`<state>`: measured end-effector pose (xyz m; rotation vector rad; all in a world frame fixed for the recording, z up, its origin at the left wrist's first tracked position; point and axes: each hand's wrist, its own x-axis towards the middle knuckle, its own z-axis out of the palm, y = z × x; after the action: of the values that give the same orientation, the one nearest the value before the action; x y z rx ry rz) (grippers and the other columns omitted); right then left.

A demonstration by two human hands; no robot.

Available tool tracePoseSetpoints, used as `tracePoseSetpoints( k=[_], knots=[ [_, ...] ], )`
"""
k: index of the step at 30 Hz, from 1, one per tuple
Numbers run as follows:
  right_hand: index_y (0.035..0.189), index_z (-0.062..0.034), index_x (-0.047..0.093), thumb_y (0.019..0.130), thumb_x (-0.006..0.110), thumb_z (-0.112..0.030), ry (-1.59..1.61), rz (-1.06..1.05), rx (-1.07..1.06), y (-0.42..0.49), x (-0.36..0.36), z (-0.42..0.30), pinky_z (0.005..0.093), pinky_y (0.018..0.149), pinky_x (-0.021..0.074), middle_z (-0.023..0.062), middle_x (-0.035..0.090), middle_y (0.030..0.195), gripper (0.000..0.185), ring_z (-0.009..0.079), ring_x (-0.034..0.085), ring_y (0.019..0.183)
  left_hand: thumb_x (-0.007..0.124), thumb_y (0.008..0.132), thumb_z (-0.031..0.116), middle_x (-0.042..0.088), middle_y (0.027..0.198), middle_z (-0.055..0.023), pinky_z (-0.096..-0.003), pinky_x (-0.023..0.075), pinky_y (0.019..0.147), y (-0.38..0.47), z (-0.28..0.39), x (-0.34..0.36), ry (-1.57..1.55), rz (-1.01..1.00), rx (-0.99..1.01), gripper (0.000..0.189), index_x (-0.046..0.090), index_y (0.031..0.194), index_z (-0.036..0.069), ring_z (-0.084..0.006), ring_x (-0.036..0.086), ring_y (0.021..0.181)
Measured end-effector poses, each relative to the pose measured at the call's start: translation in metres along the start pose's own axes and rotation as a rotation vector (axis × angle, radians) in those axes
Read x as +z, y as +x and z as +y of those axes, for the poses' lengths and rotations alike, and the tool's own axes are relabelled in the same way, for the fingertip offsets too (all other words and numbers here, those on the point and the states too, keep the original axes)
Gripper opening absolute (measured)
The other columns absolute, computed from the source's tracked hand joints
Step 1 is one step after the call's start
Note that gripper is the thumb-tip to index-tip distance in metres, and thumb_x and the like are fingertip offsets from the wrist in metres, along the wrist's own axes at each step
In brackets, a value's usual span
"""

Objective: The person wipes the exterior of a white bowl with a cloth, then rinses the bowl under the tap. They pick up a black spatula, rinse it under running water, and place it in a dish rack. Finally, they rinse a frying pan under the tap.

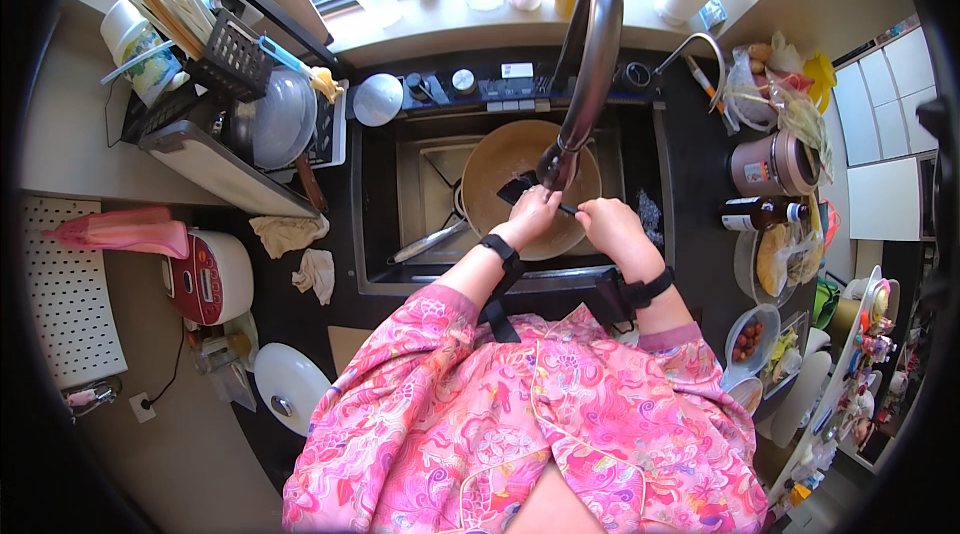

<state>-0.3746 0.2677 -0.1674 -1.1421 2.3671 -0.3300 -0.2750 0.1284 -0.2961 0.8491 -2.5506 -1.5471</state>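
Observation:
A wok-like pan (487,151) with a tan interior sits in the sink (420,159), its metal handle (429,243) pointing to the lower left. Over the pan, my right hand (611,225) grips the handle of a black spatula (516,187). My left hand (534,213) closes around the spatula's shaft, nearer its flat head, and hides part of it. The dark metal faucet (592,61) arches down, with its spout end just above my left fingers. Whether water is running cannot be made out clearly.
At left stand a dish rack with a clear lid (285,117), cloths (289,234), a rice cooker (210,277) and a white lid (291,387). To the right are a brown bottle (765,213), a pinkish canister (772,165) and a bowl of small reddish fruit (748,342).

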Motion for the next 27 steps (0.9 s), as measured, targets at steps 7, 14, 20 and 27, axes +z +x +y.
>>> tracePoseSetpoints(
  k=[7, 14, 20, 27],
  knots=[
    [0.099, -0.0078, 0.079, 0.096, 0.066, -0.027, 0.038, 0.005, 0.013, -0.004, -0.013, -0.003, 0.0482, 0.085, 0.0575, 0.0192, 0.075, 0.094, 0.024, 0.0383, 0.073, 0.093, 0.059, 0.099, 0.034, 0.069, 0.103, -0.0250, -0.0522, 0.0509, 0.090, -0.006, 0.005, -0.025, 0.099, 0.052, -0.021, 0.035, 0.068, 0.104, 0.000, -0.0438, 0.065, 0.103],
    [0.108, -0.0100, 0.079, 0.096, 0.066, -0.025, 0.073, -0.033, 0.076, -0.011, -0.027, 0.009, 0.0461, 0.088, 0.0576, 0.0174, 0.076, 0.100, 0.023, 0.0368, 0.072, 0.097, 0.057, 0.101, 0.033, 0.070, 0.105, -0.0185, -0.0494, 0.0513, 0.092, -0.024, -0.032, -0.039, 0.453, 0.082, 0.105, 0.034, 0.070, 0.105, 0.002, -0.0373, 0.067, 0.103],
    [0.109, -0.0064, 0.078, 0.096, 0.066, -0.024, 0.200, -0.118, 0.018, -0.016, -0.018, -0.002, 0.0459, 0.090, 0.0568, 0.0202, 0.075, 0.101, 0.025, 0.0378, 0.072, 0.098, 0.040, 0.107, 0.039, 0.045, 0.155, -0.0265, -0.0519, 0.0317, 0.120, -0.018, -0.037, -0.022, 0.571, 0.015, -0.031, 0.057, 0.054, 0.142, -0.003, -0.0392, 0.041, 0.146],
    [0.107, -0.0043, 0.078, 0.096, 0.067, -0.023, 0.253, -0.087, 0.028, -0.012, -0.013, 0.000, 0.0449, 0.091, 0.0561, 0.0221, 0.074, 0.102, 0.025, 0.0384, 0.072, 0.098, 0.030, 0.109, 0.033, 0.048, 0.151, -0.0291, -0.0523, 0.0335, 0.120, 0.004, -0.037, -0.026, 0.499, -0.308, 0.127, 0.054, 0.053, 0.141, -0.004, -0.0420, 0.044, 0.143]
  ],
)
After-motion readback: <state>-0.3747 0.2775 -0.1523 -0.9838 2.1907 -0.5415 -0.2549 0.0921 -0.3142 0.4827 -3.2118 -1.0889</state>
